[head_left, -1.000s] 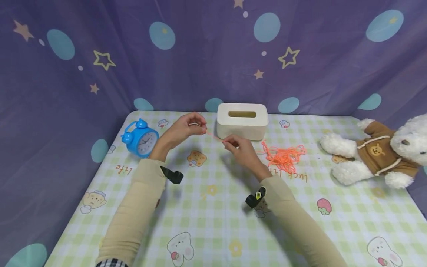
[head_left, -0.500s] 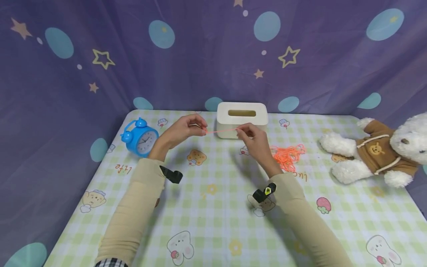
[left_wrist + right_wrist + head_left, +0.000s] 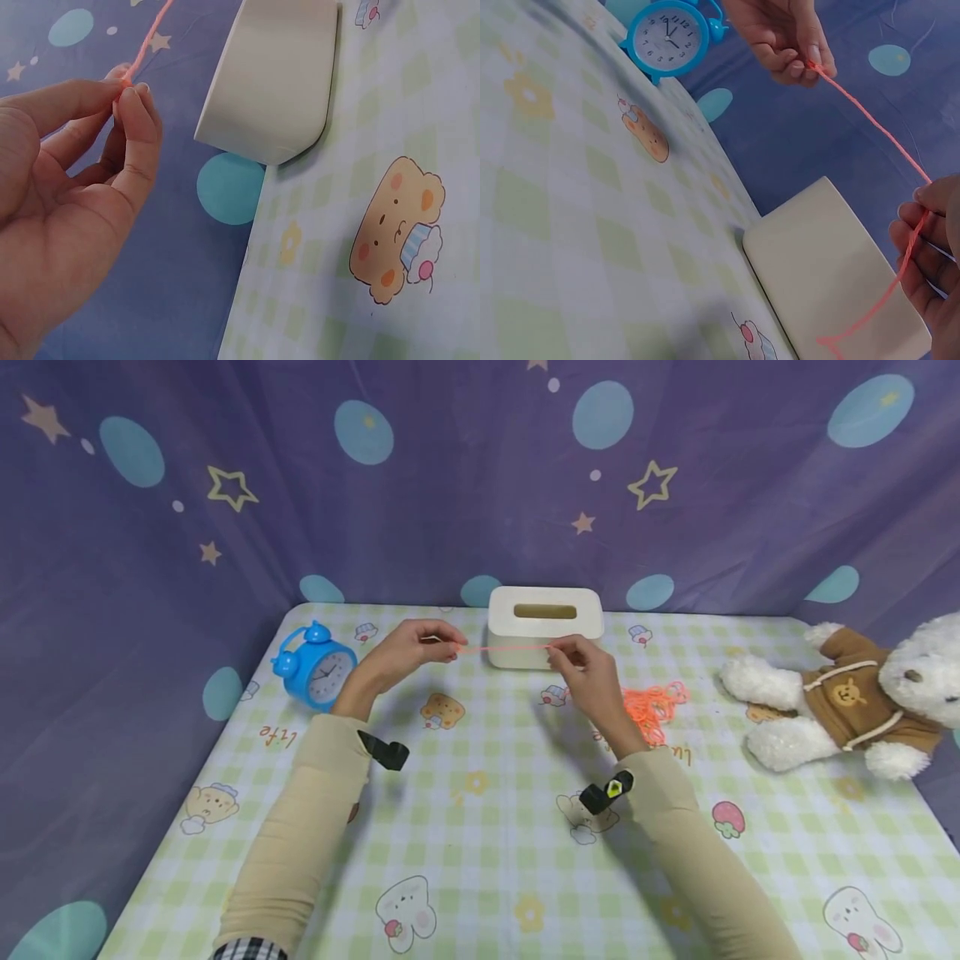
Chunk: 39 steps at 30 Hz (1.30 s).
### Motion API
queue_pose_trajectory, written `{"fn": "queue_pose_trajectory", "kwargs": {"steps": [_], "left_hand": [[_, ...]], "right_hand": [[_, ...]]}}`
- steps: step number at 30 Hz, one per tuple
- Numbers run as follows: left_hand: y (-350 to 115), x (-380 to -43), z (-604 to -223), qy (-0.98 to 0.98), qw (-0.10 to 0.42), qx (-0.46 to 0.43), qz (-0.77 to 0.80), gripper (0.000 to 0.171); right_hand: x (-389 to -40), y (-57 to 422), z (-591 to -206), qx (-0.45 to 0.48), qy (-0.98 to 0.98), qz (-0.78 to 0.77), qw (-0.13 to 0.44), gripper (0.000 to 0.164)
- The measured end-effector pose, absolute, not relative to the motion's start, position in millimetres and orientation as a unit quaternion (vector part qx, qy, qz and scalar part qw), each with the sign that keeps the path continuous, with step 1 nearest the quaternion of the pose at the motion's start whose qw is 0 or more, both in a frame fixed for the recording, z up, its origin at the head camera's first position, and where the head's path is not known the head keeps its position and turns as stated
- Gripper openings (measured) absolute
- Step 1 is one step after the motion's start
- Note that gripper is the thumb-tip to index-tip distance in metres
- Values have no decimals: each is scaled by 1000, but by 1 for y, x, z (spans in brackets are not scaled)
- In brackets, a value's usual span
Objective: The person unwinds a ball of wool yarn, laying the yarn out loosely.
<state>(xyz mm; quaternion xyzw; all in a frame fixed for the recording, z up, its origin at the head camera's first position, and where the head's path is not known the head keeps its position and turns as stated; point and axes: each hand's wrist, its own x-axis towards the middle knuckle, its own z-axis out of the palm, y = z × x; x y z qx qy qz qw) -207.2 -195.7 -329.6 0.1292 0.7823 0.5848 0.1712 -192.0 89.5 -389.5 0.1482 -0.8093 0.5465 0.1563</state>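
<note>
A coral-orange string (image 3: 502, 648) is stretched straight and nearly level between my two hands, above the table. My left hand (image 3: 420, 647) pinches one end between thumb and fingertips; a small orange bit of it shows at the tips in the left wrist view. My right hand (image 3: 587, 672) pinches the string farther along with thumb and index finger. From there a tail of string (image 3: 881, 304) hangs down past the fingers in the right wrist view. The rest lies as a loose tangled pile (image 3: 654, 710) on the table, partly hidden behind my right wrist.
A cream tissue box (image 3: 544, 625) stands at the back edge, just behind the string. The blue alarm clock (image 3: 315, 667) is close beside my left wrist. A white teddy bear in a brown hoodie (image 3: 862, 693) lies at the right. A checked cloth (image 3: 450, 860) covers the table.
My right hand has moved to the right, away from the left, and the string between them has grown longer and straighter. The left hand has stayed nearly in place.
</note>
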Motion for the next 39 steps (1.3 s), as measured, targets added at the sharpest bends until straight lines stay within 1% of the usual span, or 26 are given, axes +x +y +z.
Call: {"fn": "queue_pose_trajectory", "kwargs": {"steps": [11, 18, 22, 27, 31, 35, 39], "left_hand": [[-199, -211, -336, 786, 141, 129, 588, 17], [-199, -212, -339, 801, 124, 106, 576, 21], [-200, -209, -342, 810, 93, 78, 573, 20], [-202, -208, -347, 812, 58, 38, 580, 16], [-205, -209, -352, 820, 61, 11, 569, 16], [-206, -209, -358, 828, 74, -9, 556, 17], [-208, -209, -363, 828, 82, -15, 554, 18]], "right_hand": [[-192, 100, -392, 140, -811, 547, 155, 18], [-192, 105, -395, 145, -816, 536, 159, 14], [-192, 107, -397, 145, -826, 524, 147, 13], [-192, 111, -401, 136, -838, 513, 125, 13], [-192, 113, -405, 129, -854, 493, 101, 13], [-192, 114, -408, 129, -875, 460, 73, 12], [-191, 115, -412, 135, -889, 434, 62, 11]]}}
